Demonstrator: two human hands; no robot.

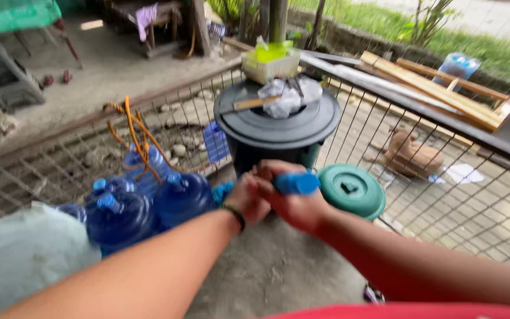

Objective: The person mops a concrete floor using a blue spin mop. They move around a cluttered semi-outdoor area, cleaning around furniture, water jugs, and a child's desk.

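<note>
My right hand (295,207) is wrapped around a blue cylindrical handle-like object (296,183). My left hand (248,199), with a dark band on the wrist, is closed against the same object's left end. What the blue object belongs to is hidden by my hands. Just beyond them stands a dark bin (270,155) with a round dark lid (275,121). On the lid lie crumpled clear plastic (287,97) and a knife-like blade (255,104).
Several blue water jugs (143,204) stand at left, with orange cord (137,136) above them. A green round lid (352,190) lies at right by a wire mesh fence (444,195). A dog (411,156) lies beyond it. Wooden planks (432,88) and a box with a green item (270,59) are behind.
</note>
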